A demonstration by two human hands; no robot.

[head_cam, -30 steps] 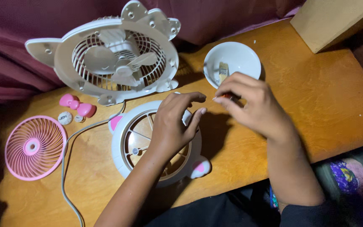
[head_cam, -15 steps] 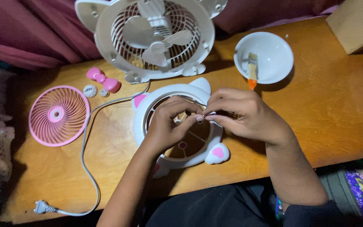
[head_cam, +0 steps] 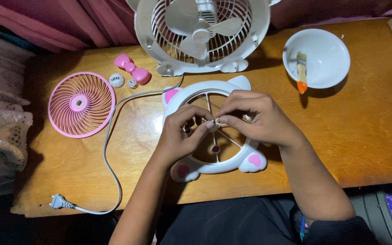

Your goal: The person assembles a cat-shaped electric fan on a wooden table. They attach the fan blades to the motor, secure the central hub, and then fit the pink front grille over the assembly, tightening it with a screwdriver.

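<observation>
Wooden table (head_cam: 364, 131); fingers (head_cam: 207, 123) hide something tiny.

1. My hands: two, the left hand (head_cam: 180, 134) and the right hand (head_cam: 257, 118), fingertips meeting over one small pale piece (head_cam: 215, 123); too small to tell what it is.
2. White fan front frames with pink ears: one (head_cam: 246, 159).
3. White fan bodies with blades and rear grille: one (head_cam: 203, 34).
4. Pink round grilles: one (head_cam: 81, 104).
5. Pink bows: one (head_cam: 132, 69).
6. Small round caps beside the bow: two (head_cam: 117, 80), (head_cam: 133, 83).
7. White bowls: one (head_cam: 330, 54).
8. Brushes with orange handle, in the bowl: one (head_cam: 301, 71).
9. Grey cords with plug: one (head_cam: 107, 159).
10. Wooden tables: one (head_cam: 364, 131).
</observation>
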